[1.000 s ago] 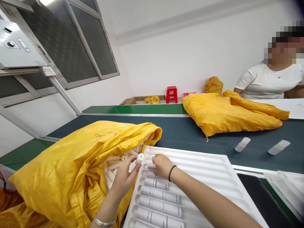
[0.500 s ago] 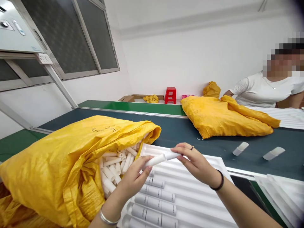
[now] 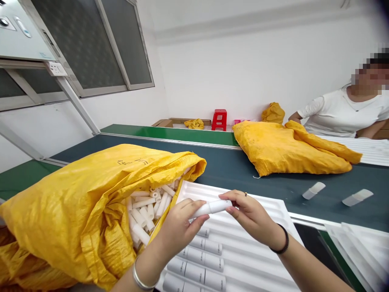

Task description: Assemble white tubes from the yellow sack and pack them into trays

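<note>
A white plastic tube point(image 3: 212, 207) in two sections, with a visible seam, lies nearly level between my hands above a white ridged tray point(image 3: 258, 247). My left hand point(image 3: 184, 223) is closed round its left end. With thumb and fingertips, my right hand point(image 3: 251, 215) pinches the other end. Below them, several tubes with small dark print point(image 3: 202, 259) rest in the tray's grooves, partly hidden by my left forearm. Left of the tray, a yellow woven sack point(image 3: 91, 190) gapes open and shows many loose white tubes point(image 3: 147, 211).
Across the dark conveyor belt point(image 3: 219, 172) lies another yellow sack point(image 3: 291, 150). Two white tubes, a nearer-left one point(image 3: 314, 190) and a right one point(image 3: 358, 197), stand on the belt. Stacked white trays point(image 3: 361, 247) sit at the right. A co-worker in a white shirt point(image 3: 340, 113) is beyond.
The two tube sections met at a slight angle and now look in line. Both hands have shifted a little to the right in view, and my left hand covers more of the tube.
</note>
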A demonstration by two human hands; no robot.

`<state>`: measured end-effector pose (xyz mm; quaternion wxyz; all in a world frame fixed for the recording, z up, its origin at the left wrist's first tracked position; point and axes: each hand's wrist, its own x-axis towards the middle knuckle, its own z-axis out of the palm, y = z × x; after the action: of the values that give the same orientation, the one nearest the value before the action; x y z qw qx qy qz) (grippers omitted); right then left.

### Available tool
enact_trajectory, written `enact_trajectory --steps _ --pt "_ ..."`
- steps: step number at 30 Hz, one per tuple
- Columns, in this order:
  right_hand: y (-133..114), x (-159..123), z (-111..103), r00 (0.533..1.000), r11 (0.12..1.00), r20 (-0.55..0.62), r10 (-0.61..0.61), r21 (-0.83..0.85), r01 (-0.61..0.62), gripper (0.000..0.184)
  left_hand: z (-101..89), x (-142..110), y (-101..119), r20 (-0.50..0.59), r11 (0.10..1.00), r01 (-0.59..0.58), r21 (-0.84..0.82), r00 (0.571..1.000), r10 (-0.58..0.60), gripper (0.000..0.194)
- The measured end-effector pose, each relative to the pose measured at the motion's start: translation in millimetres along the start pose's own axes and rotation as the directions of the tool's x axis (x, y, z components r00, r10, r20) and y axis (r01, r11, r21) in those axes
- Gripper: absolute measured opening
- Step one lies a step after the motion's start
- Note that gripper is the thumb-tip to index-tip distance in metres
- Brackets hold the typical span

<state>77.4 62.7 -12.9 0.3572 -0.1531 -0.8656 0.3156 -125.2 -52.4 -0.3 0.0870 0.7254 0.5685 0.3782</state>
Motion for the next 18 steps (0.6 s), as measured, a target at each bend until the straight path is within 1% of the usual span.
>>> enact_trajectory --steps 3,7,10,12,14,15,16,17,18 --pt "0.9 0.3 1.1 0.998 0.998 0.016 0.057 0.014 -0.057 0.024 1.8 0.2 -0.7 -0.031 0.991 -0.090 0.104 0.995 0.094 0.026" --pt "-2.1 -1.8 -1.8 0.997 0.998 0.047 0.061 0.019 -0.062 0.025 4.8 0.2 0.1 -0.018 0.976 -0.139 0.168 0.989 0.144 0.043" --pt "-7.8 -7.2 -2.0 0.994 0.998 0.093 0.056 0.005 -0.057 0.025 13.0 -5.3 4.1 0.018 0.983 -0.113 0.145 0.994 0.112 0.048" --pt "-6.2 -10.9 1.4 0.978 0.997 0.199 0.060 -0.064 -0.048 0.027 22.0 -10.0 7.4 0.080 0.989 -0.082 0.122 0.994 0.072 0.052" --pt "7.4 -12.9 4.8 0.943 0.977 0.323 0.085 -0.210 -0.016 0.025 29.5 -12.4 7.8 0.183 0.991 -0.039 0.129 0.983 0.015 0.067" --pt "20.2 -13.0 4.2 0.930 0.956 0.350 0.113 -0.294 -0.005 0.022 30.7 -12.4 5.5 0.234 0.987 -0.008 0.158 0.972 -0.030 0.077" --pt "36.9 -12.7 0.9 0.935 0.925 0.314 0.168 -0.379 -0.039 0.018 29.1 -11.9 0.7 0.266 0.975 0.042 0.218 0.959 -0.101 0.083" --pt "56.9 -12.4 -6.0 0.947 0.882 0.215 0.240 -0.457 -0.120 0.015 24.4 -11.0 -6.8 0.268 0.948 0.107 0.300 0.944 -0.192 0.080" --pt "78.9 -12.6 -16.7 0.947 0.832 0.075 0.313 -0.501 -0.236 0.013 16.6 -10.3 -17.3 0.236 0.903 0.184 0.389 0.928 -0.290 0.067"
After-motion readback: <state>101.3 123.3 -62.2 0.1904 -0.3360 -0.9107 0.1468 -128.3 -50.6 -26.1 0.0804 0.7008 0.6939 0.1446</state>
